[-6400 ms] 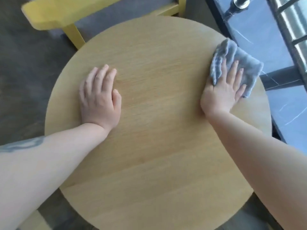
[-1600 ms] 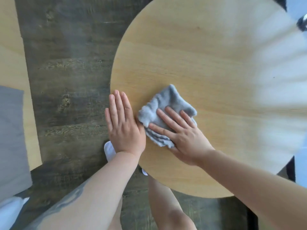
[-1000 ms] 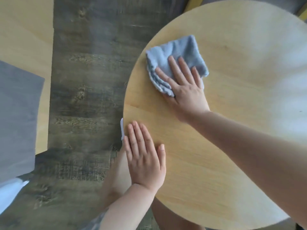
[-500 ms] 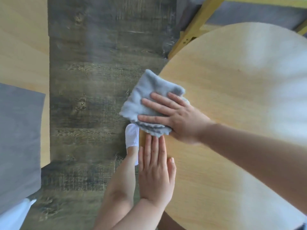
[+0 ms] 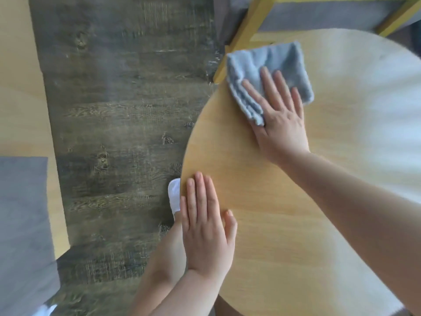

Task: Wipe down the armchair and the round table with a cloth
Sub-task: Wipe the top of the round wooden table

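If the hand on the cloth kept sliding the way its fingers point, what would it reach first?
Probably the round table's far rim, then the yellow chair frame beyond; the right hand pushes the cloth ahead. Depth is unclear.

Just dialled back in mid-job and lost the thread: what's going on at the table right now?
A person is wiping the round light-wood table with a folded grey-blue cloth. The right hand lies flat on the cloth near the table's far left edge, by a yellow wooden furniture frame. The left hand rests flat and empty on the near left edge, apparently steadying the table. Nothing else sits on the tabletop.
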`<action>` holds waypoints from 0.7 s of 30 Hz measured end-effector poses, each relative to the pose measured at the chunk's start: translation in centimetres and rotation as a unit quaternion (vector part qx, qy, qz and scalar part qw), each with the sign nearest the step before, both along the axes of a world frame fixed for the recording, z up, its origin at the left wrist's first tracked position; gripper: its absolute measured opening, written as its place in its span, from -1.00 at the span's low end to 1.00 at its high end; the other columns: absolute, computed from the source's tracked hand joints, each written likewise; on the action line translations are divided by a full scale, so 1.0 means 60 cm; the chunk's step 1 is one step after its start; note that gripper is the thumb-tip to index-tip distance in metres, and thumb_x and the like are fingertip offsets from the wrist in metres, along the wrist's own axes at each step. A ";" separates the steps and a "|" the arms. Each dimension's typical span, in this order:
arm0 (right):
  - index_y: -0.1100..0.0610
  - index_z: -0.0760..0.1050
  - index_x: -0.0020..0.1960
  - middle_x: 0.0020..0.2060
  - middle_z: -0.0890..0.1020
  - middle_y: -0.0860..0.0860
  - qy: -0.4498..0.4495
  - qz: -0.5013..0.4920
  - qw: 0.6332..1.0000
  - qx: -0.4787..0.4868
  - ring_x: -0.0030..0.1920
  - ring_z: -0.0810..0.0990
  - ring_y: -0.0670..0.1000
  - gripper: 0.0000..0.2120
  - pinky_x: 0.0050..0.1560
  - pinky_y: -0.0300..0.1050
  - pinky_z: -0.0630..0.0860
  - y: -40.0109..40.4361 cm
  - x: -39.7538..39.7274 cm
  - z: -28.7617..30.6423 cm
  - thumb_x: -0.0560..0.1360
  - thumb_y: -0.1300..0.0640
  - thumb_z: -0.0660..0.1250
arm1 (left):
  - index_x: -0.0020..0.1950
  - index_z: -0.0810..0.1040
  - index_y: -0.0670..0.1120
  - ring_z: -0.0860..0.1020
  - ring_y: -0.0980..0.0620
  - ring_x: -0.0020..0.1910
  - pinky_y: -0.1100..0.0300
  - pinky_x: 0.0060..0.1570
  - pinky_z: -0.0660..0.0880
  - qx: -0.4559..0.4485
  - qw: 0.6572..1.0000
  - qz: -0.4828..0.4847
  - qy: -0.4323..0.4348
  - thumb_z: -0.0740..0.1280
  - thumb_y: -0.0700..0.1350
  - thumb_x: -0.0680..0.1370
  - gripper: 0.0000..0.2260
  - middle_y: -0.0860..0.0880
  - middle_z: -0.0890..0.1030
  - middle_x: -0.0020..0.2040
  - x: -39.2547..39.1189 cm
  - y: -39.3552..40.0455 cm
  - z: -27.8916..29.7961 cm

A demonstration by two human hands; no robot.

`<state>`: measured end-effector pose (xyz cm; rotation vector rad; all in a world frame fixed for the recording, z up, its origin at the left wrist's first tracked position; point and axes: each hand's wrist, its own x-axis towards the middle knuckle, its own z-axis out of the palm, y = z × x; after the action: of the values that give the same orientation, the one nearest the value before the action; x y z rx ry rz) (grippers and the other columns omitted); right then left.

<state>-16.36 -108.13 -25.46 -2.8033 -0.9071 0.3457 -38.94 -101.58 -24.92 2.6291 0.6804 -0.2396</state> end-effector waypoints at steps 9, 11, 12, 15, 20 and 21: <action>-0.19 0.05 0.52 0.55 0.06 -0.05 -0.015 0.081 0.997 -0.005 0.54 -0.04 0.01 -0.41 0.49 0.02 -0.09 -0.020 0.034 -0.002 0.56 -0.01 0.17 | 0.56 -0.03 -0.20 -0.08 -0.04 0.56 0.00 0.52 -0.07 0.037 0.999 0.016 -0.035 -0.01 -0.08 0.62 -0.47 -0.12 -0.03 0.58 0.140 0.058 -0.023; -0.21 0.01 0.53 0.56 0.00 -0.07 0.001 -0.179 0.984 0.003 0.54 -0.09 0.01 -0.41 0.51 0.00 -0.14 -0.036 0.050 0.003 0.56 0.02 0.11 | 0.57 -0.05 -0.19 -0.12 -0.02 0.56 0.00 0.52 -0.09 0.034 0.998 0.020 -0.040 -0.03 -0.09 0.63 -0.48 -0.10 -0.06 0.58 0.138 0.056 -0.021; -0.21 -0.02 0.53 0.56 -0.03 -0.07 0.007 -0.252 0.968 -0.003 0.54 -0.13 0.01 -0.41 0.51 0.01 -0.16 -0.039 0.021 0.006 0.55 0.01 0.08 | 0.57 -0.05 -0.18 -0.12 -0.01 0.56 0.00 0.52 -0.10 0.030 0.999 0.018 -0.042 -0.02 -0.10 0.63 -0.48 -0.10 -0.06 0.58 0.139 0.056 -0.020; -0.18 -0.01 0.54 0.56 -0.04 -0.02 0.027 -0.145 0.989 -0.004 0.54 -0.14 0.05 -0.42 0.51 0.06 -0.16 -0.019 -0.100 0.013 0.55 -0.05 0.03 | 0.57 -0.02 -0.16 -0.10 -0.01 0.56 0.01 0.52 -0.10 0.032 0.998 -0.015 -0.051 -0.01 -0.13 0.60 -0.46 -0.08 -0.02 0.58 0.157 0.062 -0.022; -0.21 0.07 0.53 0.55 0.05 -0.05 -0.013 -0.008 1.000 -0.002 0.54 -0.05 0.02 -0.46 0.50 0.11 -0.06 -0.046 -0.020 0.002 0.57 -0.22 0.06 | 0.57 -0.01 -0.14 -0.06 -0.01 0.56 0.01 0.52 -0.09 0.053 0.997 -0.006 -0.052 -0.01 -0.12 0.62 -0.48 -0.07 0.01 0.58 0.181 0.060 -0.027; -0.22 0.05 0.52 0.56 0.00 -0.07 -0.001 -0.110 0.994 0.008 0.54 -0.11 0.00 -0.46 0.50 0.10 -0.11 -0.063 -0.010 0.007 0.57 -0.26 -0.01 | 0.58 -0.03 -0.13 -0.08 0.00 0.56 0.01 0.52 -0.09 0.055 0.997 -0.010 -0.051 -0.02 -0.10 0.64 -0.50 -0.06 -0.01 0.58 0.179 0.060 -0.028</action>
<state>-16.95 -111.91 -25.06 -2.8524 -0.5894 0.3003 -28.22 -98.00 -26.57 2.7315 0.6513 -0.0739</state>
